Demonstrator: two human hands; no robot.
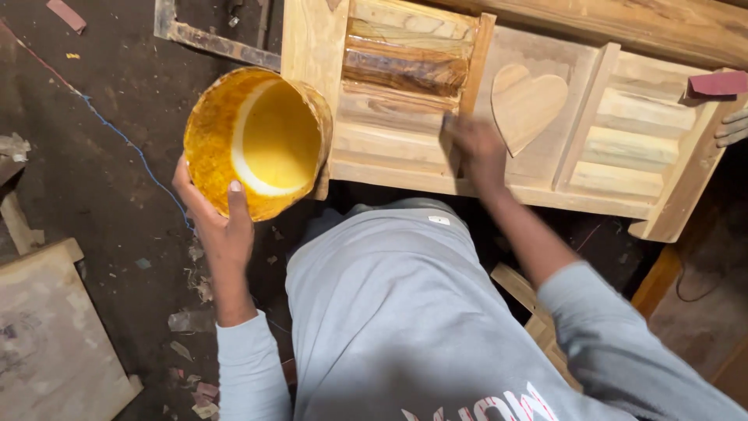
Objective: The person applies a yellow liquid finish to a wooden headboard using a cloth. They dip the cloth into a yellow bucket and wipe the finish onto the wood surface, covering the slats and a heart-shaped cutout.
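Observation:
My left hand grips the rim of a round yellow tub, tilted so its glossy yellow inside faces me, held beside the left end of a wooden panel. My right hand is blurred and presses on the panel's slatted section, just left of a carved wooden heart; whether it holds anything I cannot tell. The panel has horizontal slats in two bays with the heart bay between them.
Another person's fingers rest on the panel's right end, next to a reddish sanding block. A pale board lies at the lower left on a dark floor littered with wood scraps. A blue cord runs across the floor.

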